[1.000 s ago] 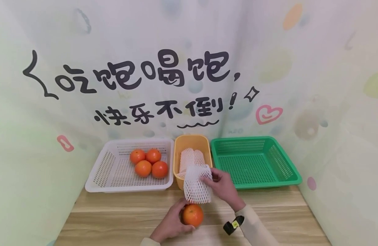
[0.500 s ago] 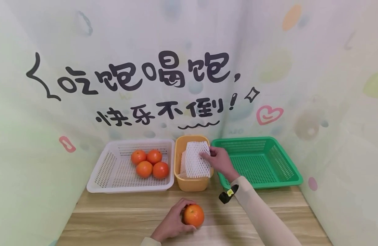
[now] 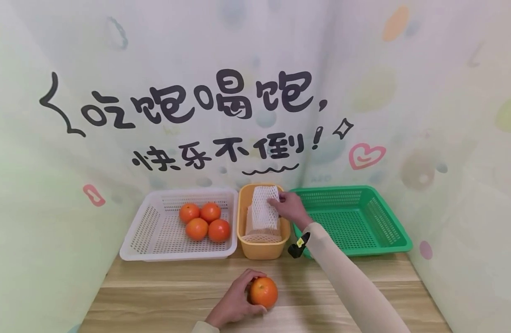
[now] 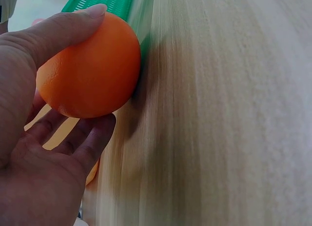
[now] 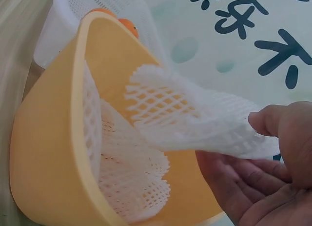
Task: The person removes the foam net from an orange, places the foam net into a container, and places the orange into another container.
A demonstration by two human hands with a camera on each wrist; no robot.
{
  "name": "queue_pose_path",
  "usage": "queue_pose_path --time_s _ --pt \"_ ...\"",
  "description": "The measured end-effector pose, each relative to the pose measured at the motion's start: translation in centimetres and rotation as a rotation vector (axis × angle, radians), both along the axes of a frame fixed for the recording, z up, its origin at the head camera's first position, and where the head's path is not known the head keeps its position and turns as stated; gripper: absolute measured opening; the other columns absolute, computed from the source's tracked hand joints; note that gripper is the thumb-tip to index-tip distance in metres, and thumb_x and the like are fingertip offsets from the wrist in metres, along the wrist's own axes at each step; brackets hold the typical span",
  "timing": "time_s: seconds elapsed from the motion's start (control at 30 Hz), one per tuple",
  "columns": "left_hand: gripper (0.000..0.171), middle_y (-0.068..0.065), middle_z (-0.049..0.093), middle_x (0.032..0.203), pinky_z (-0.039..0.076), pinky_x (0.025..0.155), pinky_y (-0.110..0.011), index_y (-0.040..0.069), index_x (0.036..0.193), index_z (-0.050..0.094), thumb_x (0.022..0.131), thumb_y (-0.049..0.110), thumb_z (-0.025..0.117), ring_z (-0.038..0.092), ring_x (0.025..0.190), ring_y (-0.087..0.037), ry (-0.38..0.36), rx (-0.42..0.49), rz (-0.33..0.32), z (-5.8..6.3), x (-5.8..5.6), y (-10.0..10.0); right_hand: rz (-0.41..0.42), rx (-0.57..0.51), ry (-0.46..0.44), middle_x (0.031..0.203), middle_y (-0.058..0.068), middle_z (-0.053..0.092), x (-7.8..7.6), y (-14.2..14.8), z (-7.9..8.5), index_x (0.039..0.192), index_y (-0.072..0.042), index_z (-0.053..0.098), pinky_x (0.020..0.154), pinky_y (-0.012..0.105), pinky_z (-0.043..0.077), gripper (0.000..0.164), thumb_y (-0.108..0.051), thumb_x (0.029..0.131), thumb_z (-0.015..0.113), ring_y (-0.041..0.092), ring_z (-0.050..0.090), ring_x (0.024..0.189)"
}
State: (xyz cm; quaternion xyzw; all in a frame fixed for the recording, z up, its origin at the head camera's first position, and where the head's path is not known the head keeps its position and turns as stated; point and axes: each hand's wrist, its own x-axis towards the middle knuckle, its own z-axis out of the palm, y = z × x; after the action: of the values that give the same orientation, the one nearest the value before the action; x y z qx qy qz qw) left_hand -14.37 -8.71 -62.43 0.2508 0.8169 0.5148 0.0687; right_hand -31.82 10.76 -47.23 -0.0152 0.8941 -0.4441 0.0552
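Note:
My left hand (image 3: 234, 299) grips an orange (image 3: 264, 293) on the wooden table, its thumb and fingers curled round opposite sides of the fruit. In the left wrist view the thumb lies along the orange (image 4: 95, 72) and the fingertips sit against its lower side. Over the yellow tub (image 3: 262, 251), my right hand (image 3: 294, 209) pinches a white foam net sleeve (image 3: 264, 206) by its end. The right wrist view shows the sleeve's free end (image 5: 163, 101) hanging inside the tub's mouth. More foam net sleeves (image 5: 131, 162) lie within the tub.
Left of the tub stands a white basket (image 3: 153, 256) with several oranges (image 3: 197, 229) in its right part. A green basket (image 3: 363, 251) is on the tub's right, partly behind my right forearm. A printed curtain (image 3: 405, 92) rises close behind them.
My right hand has carried the foam net sleeve away from near the orange, back and up over the yellow tub. The left hand keeps its grip on the orange in nearly the same place.

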Motion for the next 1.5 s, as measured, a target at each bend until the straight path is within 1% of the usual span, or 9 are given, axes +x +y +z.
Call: queue_pose_path --time_s 0.1,0.23,0.5,0.83,1.03,1.17,1.23,1.37,1.5 --pt "0.078 0.01 0.051 0.122 0.048 0.089 -0.026 0.022 0.128 0.049 0.061 0.028 0.088 0.052 0.108 -0.008 0.007 0.006 -0.005 -0.1 -0.1 0.1 0.001 0.013 0.002 0.118 0.012 0.063 0.1 -0.1 -0.1 0.13 -0.006 0.052 0.078 0.036 0.055 0.057 -0.041 0.087 0.064 0.025 0.064 0.101" --pt "0.077 0.01 0.051 0.122 0.048 0.088 -0.026 0.022 0.128 0.049 0.061 0.028 0.088 0.052 0.108 -0.008 0.001 0.008 -0.004 0.0 -0.1 0.2 0.011 0.031 0.021 0.135 0.014 0.052 0.3 0.1 0.0 0.137 -0.006 0.043 0.091 0.043 0.051 0.065 -0.04 0.086 0.065 0.03 0.053 0.12" --pt "0.076 0.011 0.051 0.122 0.049 0.088 -0.026 0.026 0.126 0.048 0.062 0.027 0.088 0.052 0.108 -0.009 0.001 -0.011 0.011 0.2 0.1 0.2 0.06 0.035 0.075 0.14 0.009 0.046 0.9 0.9 0.2 0.139 -0.012 0.041 0.097 0.046 0.045 0.066 -0.042 0.085 0.066 0.03 0.048 0.125" --pt "0.075 0.012 0.052 0.122 0.05 0.082 -0.026 0.026 0.128 0.048 0.064 0.039 0.085 0.052 0.107 -0.01 -0.033 -0.043 0.095 0.8 0.5 -0.8 0.114 0.081 0.113 0.144 0.005 0.042 2.7 1.4 -0.1 0.141 -0.026 0.039 0.095 0.05 0.046 0.075 -0.053 0.077 0.069 0.035 0.048 0.124" --pt "0.073 0.011 0.053 0.12 0.05 0.08 -0.025 0.027 0.13 0.049 0.067 0.044 0.082 0.052 0.105 -0.009 0.007 -0.037 0.17 2.1 0.8 -1.8 0.15 0.107 0.176 0.144 0.003 0.042 3.5 1.2 -0.3 0.139 -0.027 0.041 0.095 0.05 0.046 0.074 -0.052 0.076 0.071 0.033 0.049 0.122" --pt "0.073 0.009 0.055 0.119 0.052 0.08 -0.027 0.028 0.13 0.049 0.067 0.044 0.082 0.053 0.104 -0.011 0.049 -0.014 0.206 3.5 0.7 -2.6 0.179 0.109 0.205 0.143 0.002 0.044 4.2 0.9 -0.1 0.139 -0.028 0.041 0.1 0.05 0.041 0.073 -0.048 0.077 0.072 0.03 0.045 0.126" --pt "0.073 0.008 0.055 0.121 0.052 0.08 -0.028 0.027 0.13 0.048 0.068 0.042 0.082 0.053 0.105 -0.012 0.049 0.0 0.219 4.3 0.6 -3.2 0.206 0.116 0.232 0.143 0.0 0.044 4.5 0.7 -0.1 0.14 -0.026 0.042 0.103 0.049 0.039 0.073 -0.048 0.077 0.072 0.027 0.043 0.128" --pt "0.073 0.011 0.053 0.122 0.052 0.084 -0.027 0.03 0.129 0.049 0.066 0.043 0.083 0.053 0.107 -0.012 -0.007 0.022 0.277 5.7 0.4 -4.4 0.282 0.129 0.317 0.142 -0.001 0.045 5.0 0.2 -0.2 0.14 -0.019 0.042 0.107 0.046 0.036 0.075 -0.046 0.077 0.072 0.023 0.041 0.131" --pt "0.074 0.015 0.053 0.123 0.051 0.087 -0.025 0.034 0.127 0.05 0.063 0.044 0.084 0.053 0.107 -0.01 -0.054 0.047 0.345 6.9 0.2 -5.5 0.311 0.173 0.34 0.144 -0.001 0.043 5.7 -0.3 -0.6 0.14 -0.021 0.042 0.108 0.044 0.035 0.076 -0.049 0.076 0.072 0.021 0.04 0.132"
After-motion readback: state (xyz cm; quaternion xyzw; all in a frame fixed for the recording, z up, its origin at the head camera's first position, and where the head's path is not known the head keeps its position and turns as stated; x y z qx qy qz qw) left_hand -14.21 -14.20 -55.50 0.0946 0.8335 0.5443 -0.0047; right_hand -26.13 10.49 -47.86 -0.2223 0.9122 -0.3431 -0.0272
